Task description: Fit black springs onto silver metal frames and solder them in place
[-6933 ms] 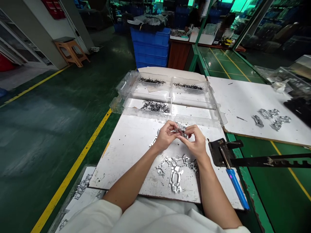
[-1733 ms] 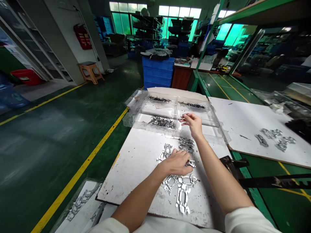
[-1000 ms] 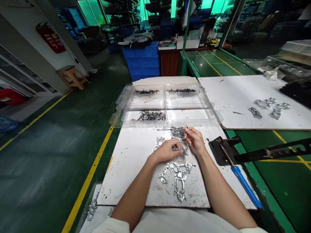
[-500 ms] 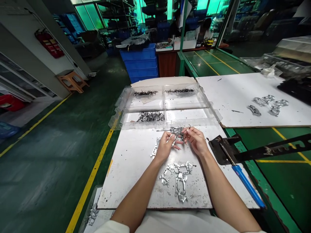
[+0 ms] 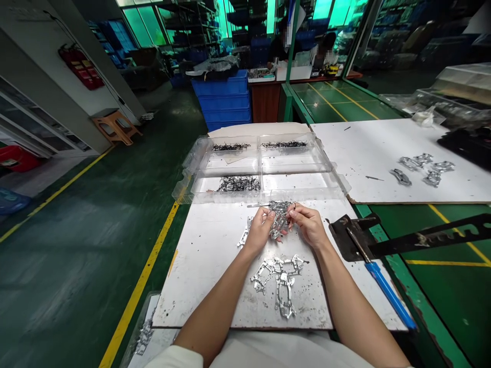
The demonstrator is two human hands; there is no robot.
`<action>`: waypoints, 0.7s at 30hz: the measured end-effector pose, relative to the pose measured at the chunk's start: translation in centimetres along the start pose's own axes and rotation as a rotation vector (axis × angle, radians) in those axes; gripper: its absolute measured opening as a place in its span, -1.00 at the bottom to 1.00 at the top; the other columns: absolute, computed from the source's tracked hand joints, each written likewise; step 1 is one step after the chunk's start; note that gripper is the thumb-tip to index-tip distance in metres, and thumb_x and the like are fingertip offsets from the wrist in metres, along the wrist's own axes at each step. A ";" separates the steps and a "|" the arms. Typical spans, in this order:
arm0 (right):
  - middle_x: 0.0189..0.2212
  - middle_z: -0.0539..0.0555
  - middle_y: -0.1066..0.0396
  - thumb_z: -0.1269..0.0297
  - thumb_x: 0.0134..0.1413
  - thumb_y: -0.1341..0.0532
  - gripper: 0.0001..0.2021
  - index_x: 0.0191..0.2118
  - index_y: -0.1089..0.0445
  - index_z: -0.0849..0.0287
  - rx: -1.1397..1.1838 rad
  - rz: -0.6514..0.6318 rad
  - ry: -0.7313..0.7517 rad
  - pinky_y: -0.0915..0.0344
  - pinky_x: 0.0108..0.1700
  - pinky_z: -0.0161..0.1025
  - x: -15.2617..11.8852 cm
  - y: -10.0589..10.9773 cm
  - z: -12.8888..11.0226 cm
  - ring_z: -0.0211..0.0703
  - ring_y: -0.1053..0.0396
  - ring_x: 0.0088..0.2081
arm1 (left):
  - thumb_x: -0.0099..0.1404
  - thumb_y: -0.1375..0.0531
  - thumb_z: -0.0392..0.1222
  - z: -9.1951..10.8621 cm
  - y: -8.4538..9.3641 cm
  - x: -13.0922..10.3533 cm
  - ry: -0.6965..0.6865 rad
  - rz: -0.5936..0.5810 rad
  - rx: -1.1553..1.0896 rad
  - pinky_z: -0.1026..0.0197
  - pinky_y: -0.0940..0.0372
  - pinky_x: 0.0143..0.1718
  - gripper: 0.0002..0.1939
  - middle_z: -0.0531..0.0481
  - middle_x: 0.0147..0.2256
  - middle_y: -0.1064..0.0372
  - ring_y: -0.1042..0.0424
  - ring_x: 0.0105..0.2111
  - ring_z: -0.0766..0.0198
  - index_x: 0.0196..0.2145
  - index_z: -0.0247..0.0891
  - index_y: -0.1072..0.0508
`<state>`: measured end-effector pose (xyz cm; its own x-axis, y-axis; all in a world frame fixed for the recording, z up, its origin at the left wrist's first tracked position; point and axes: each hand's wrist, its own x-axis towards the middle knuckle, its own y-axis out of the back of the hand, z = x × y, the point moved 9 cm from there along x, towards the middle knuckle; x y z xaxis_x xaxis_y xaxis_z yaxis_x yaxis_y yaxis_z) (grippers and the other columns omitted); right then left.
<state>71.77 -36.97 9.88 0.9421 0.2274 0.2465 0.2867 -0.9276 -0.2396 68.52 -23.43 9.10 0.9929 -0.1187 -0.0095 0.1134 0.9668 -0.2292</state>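
Head view: over white board (image 5: 207,271) beside green floor (image 5: 92,220), left fingers (image 5: 264,212) grip metal frame (image 5: 276,226), right fingers (image 5: 299,214) black piece (image 5: 294,206).

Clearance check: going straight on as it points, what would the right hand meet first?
Likely the metal part in the left hand, close ahead; can't tell whether the right hand touches it.

I'm standing in a factory workshop: stacked blue crates (image 5: 224,102) near twelve o'clock, shelving racks (image 5: 195,25) around eleven, yellow-lined floor (image 5: 76,214) towards nine.
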 end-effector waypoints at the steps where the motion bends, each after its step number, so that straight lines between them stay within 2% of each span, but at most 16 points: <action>1: -0.31 0.05 -0.37 0.11 0.05 -0.37 -0.80 -0.44 -0.56 0.12 -0.003 -0.009 0.000 -0.32 -0.45 -0.21 0.0 -0.1 0.0 -0.26 -0.30 -0.49 | 0.25 -0.22 0.23 0.0 0.0 0.0 0.011 0.002 -0.007 0.23 -0.36 -0.64 -0.54 0.10 -0.47 -0.37 -0.51 -0.53 0.19 -0.27 -0.18 -0.16; 4: -0.32 0.05 -0.36 0.13 0.05 -0.38 -0.81 -0.44 -0.56 0.12 0.020 -0.012 0.001 -0.29 -0.45 -0.24 0.0 -0.2 -0.2 -0.25 -0.31 -0.47 | 0.24 -0.21 0.27 0.1 0.2 -0.1 0.033 0.015 -0.029 0.25 -0.33 -0.64 -0.52 0.07 -0.41 -0.42 -0.50 -0.53 0.21 -0.26 -0.18 -0.17; 7: -0.34 0.05 -0.34 0.11 -0.01 -0.41 -0.80 -0.47 -0.56 0.13 0.075 -0.025 -0.029 -0.27 -0.46 -0.26 -0.1 -0.2 -0.3 -0.23 -0.31 -0.43 | 0.27 -0.17 0.28 0.4 0.8 0.0 0.025 0.062 -0.027 0.24 -0.35 -0.55 -0.53 0.00 -0.31 -0.49 -0.52 -0.47 0.22 -0.26 -0.19 -0.20; 13: -0.39 0.04 -0.37 0.15 0.02 -0.41 -0.79 -0.50 -0.53 0.16 0.085 -0.225 -0.177 -0.26 -0.45 -0.30 -0.8 -1.9 0.5 -0.27 -0.31 -0.45 | 0.29 -0.18 0.21 1.4 1.7 0.4 -0.068 0.099 -0.045 0.16 -0.40 -0.26 -0.59 -0.06 -0.26 -0.54 -0.55 -0.31 0.18 -0.28 -0.21 -0.23; 17: -0.41 0.03 -0.44 0.16 0.05 -0.40 -0.80 -0.45 -0.55 0.17 -0.016 -0.351 -0.266 -0.29 -0.42 -0.31 -1.3 -3.1 1.9 -0.29 -0.32 -0.49 | 0.27 -0.21 0.15 1.3 2.0 0.4 -0.059 0.122 -0.116 0.17 -0.39 -0.25 -0.62 -0.07 -0.20 -0.54 -0.55 -0.26 0.18 -0.28 -0.21 -0.23; 21: -0.29 0.11 -0.50 0.15 0.07 -0.38 -0.81 -0.35 -0.59 0.19 -0.033 -0.405 -0.258 -0.35 -0.41 -0.29 -1.4 -3.3 2.1 -0.26 -0.39 -0.44 | 0.27 -0.21 0.12 1.3 2.0 0.3 -0.065 0.139 -0.137 0.20 -0.37 -0.29 -0.64 -0.08 -0.21 -0.54 -0.54 -0.31 0.20 -0.29 -0.23 -0.25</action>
<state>69.87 -33.59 8.36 0.7697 0.6343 0.0719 0.6374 -0.7574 -0.1418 69.10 -21.23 9.91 0.9994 0.0330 0.0111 -0.0268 0.9323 -0.3606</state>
